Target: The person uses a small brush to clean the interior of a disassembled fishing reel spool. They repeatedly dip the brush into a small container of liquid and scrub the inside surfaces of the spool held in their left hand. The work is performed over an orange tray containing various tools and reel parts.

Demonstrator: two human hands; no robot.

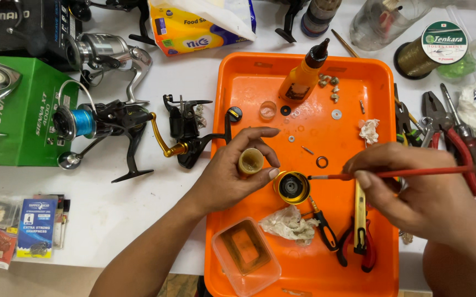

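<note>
My left hand (232, 170) pinches a small round yellowish grease pot (250, 161) between thumb and fingers, above the orange tray (249, 82). In my right hand (414, 192) is a thin red-handled brush (414, 172), held level, its tip touching the rim of a round gold and black spool part (292, 187) that lies on the tray. A crumpled stained rag (288, 224) lies just below that part.
The tray also holds an orange oil bottle (305, 74), small washers and screws (329, 82), a clear plastic tub (246, 256) and screwdrivers (326, 231). Fishing reels (111, 124) and a green box (12, 118) sit to the left. Pliers (458, 137) lie to the right.
</note>
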